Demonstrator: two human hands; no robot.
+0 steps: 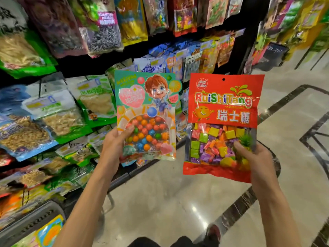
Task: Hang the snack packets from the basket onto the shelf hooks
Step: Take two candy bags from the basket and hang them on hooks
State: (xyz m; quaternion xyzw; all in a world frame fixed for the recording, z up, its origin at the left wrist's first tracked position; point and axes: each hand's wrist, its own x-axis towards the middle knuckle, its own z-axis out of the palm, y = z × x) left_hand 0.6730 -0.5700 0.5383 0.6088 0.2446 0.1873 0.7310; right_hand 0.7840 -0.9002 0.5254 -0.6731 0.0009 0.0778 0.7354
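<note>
My left hand point(114, 142) grips the lower left edge of a green packet of coloured candy balls point(146, 111) with a cartoon child on it, held upright. My right hand point(252, 157) grips the lower right corner of a red packet of square wrapped candies point(224, 111), also upright, with its hang hole at the top. The two packets sit side by side in front of the shelf point(53, 104), apart from it. The grey basket point(30, 221) shows at the lower left with a colourful packet point(49, 230) inside.
Rows of hanging snack packets fill the dark shelf on the left and across the top. More packets hang on a rack point(292, 24) at the upper right. A glossy beige floor point(169, 202) with dark inlay bands lies below; a shoe point(212, 232) is near the bottom.
</note>
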